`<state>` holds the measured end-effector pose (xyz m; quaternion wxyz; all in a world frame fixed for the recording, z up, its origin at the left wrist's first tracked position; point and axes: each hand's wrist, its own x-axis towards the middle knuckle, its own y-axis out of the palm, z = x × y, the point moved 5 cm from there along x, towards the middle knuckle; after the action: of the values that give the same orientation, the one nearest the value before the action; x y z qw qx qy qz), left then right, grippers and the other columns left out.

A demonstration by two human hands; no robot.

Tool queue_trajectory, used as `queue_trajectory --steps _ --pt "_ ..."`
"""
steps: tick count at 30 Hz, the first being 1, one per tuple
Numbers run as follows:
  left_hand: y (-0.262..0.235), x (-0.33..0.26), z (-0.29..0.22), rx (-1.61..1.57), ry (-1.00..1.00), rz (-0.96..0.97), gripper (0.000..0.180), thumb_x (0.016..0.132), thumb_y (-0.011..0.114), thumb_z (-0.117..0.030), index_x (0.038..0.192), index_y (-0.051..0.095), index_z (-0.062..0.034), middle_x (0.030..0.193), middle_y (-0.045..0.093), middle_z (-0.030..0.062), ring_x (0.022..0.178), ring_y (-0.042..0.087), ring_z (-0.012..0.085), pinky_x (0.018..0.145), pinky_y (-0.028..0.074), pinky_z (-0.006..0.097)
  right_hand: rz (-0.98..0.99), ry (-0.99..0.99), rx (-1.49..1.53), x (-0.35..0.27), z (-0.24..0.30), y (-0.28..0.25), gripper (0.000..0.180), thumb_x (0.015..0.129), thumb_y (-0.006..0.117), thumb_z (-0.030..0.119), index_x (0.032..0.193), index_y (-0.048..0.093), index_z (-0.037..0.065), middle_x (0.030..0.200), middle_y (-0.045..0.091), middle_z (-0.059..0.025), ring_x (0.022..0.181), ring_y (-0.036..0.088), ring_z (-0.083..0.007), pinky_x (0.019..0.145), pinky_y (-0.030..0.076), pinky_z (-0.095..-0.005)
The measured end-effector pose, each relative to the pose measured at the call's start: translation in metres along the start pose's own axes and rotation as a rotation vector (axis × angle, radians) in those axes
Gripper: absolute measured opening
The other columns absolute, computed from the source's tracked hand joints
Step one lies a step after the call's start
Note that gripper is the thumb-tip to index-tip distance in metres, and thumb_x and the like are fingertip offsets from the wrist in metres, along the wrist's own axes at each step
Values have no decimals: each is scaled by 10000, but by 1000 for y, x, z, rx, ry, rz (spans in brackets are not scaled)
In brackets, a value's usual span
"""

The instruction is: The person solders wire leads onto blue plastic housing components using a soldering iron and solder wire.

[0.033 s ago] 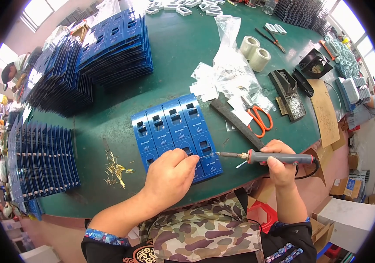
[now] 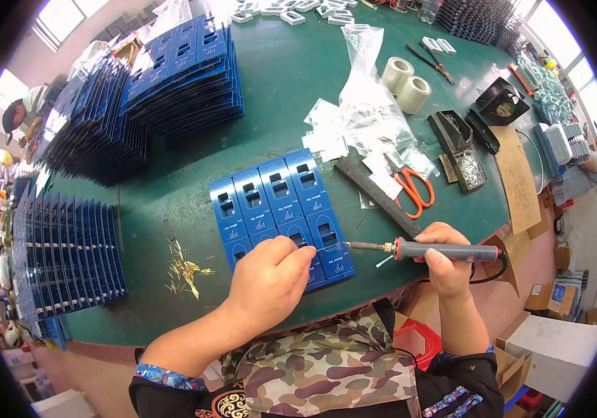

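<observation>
A blue circuit board panel [image 2: 284,199] with rows of rectangular cut-outs lies on the green table. My left hand [image 2: 270,279] rests over its lower part, thumb and fingers pinched together toward the lower right openings. What the pinch holds is too small or hidden to name. In my right hand [image 2: 446,261] is a grey soldering iron [image 2: 452,251], held level. Its tip points left and ends at the panel's right edge, close to a cut-out. To the left of the panel lies a scatter of thin brass-coloured pins [image 2: 188,270].
Stacked blue panels [image 2: 187,76] stand at the back left, with a rack of upright panels [image 2: 68,258] nearer. A dark bar [image 2: 375,195], orange-handled scissors [image 2: 415,193], tape rolls [image 2: 412,94], plastic bags [image 2: 375,118] and a black tray [image 2: 460,153] lie to the right.
</observation>
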<state>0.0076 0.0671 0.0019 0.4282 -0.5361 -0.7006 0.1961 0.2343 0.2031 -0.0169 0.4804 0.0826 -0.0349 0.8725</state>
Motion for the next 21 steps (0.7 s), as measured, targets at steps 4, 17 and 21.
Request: queue_trajectory --steps 4,17,21 --pt "-10 -4 3 33 -14 -9 203 747 691 19 937 642 -34 763 571 90 651 572 264 568 467 357 64 -49 -87 2 2 2 173 733 636 50 867 654 -57 783 642 -132 652 581 -182 597 471 -300" --pt "-21 -13 21 99 -51 -42 208 739 680 9 939 641 -36 760 555 76 660 570 260 564 473 360 166 -216 -185 20 7 41 186 743 668 63 891 658 -49 739 639 -116 638 581 -179 570 448 -293" --pt "-19 -13 24 92 -55 -41 214 740 686 14 942 641 -36 773 569 81 662 575 263 568 470 361 173 -138 -161 22 -3 45 183 744 666 64 887 660 -49 735 638 -115 634 580 -180 570 447 -293"
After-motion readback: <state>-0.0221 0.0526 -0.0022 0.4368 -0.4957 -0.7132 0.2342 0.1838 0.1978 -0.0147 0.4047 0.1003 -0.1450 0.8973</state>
